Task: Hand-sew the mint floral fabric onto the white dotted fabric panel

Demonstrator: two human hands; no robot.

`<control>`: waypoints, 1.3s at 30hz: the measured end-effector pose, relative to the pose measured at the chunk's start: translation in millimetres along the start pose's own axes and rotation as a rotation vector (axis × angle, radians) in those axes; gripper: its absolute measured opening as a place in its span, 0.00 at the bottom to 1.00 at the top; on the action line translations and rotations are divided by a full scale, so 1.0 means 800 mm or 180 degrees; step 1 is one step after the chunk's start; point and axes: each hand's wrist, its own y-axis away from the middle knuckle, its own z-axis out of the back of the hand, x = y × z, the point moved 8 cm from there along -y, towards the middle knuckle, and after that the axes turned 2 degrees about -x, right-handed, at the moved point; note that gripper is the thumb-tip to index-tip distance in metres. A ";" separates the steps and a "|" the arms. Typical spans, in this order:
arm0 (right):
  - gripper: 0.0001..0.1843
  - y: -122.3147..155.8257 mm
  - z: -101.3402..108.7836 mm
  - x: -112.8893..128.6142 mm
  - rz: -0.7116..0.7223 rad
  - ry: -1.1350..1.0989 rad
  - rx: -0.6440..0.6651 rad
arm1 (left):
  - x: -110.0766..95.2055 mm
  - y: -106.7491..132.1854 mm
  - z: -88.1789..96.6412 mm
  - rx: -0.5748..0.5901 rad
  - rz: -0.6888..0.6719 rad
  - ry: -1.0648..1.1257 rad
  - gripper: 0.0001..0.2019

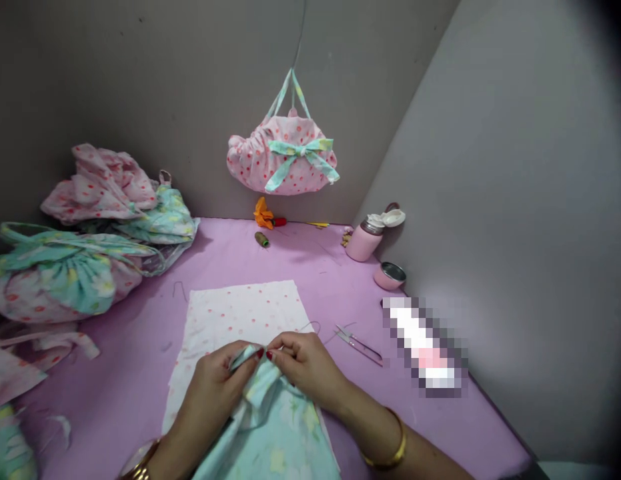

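The left hand (pixel 210 393) and right hand (pixel 307 363) both pinch a fold of mint floral cloth (pixel 270 427) between fingers and thumbs, over one white sheet of pink-dotted cloth (pixel 235 320) on a lilac tabletop (pixel 140 373). One pair of thread snips (pixel 357 345) lies just right of the sheet, one thread spool (pixel 262 239) lies well beyond it, and one pink bag with a mint bow (pixel 285 157) hangs above the table

back wall (pixel 140 87): taupe | right wall (pixel 505 200): paler grey, angled | work surface (pixel 125 380): lilac | light: soft, even
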 end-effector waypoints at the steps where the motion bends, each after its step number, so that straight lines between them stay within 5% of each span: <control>1: 0.07 0.000 0.001 0.001 0.0046 0.0010 -0.0020 | -0.005 0.002 0.001 -0.0034 -0.0115 -0.0123 0.08; 13: 0.10 -0.001 -0.008 -0.002 0.0228 0.0011 0.0063 | -0.038 0.021 -0.004 -0.0124 -0.1558 -0.1833 0.07; 39: 0.13 -0.001 -0.015 -0.002 0.0336 0.0092 0.0267 | -0.043 0.026 -0.010 -0.0104 -0.1849 -0.2419 0.07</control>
